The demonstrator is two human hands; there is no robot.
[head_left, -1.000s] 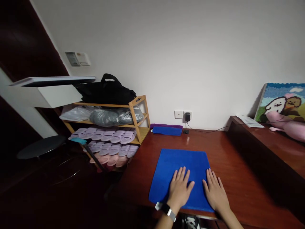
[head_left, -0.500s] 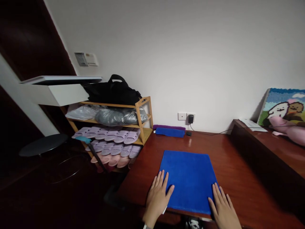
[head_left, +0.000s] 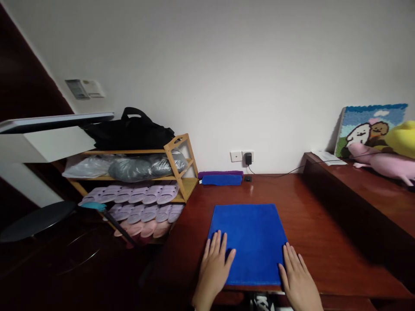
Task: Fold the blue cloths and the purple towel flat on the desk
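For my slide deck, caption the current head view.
Both hands rest flat at opposite sides of a blue cloth spread on a wooden table.

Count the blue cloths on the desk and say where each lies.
2. The spread blue cloth lies at the front edge of the desk; the folded blue cloth lies at the back, near the wall.

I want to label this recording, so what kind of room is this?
Possibly a dormitory or home room: a rack holds many slippers, and a pink plush toy lies near a cartoon picture.
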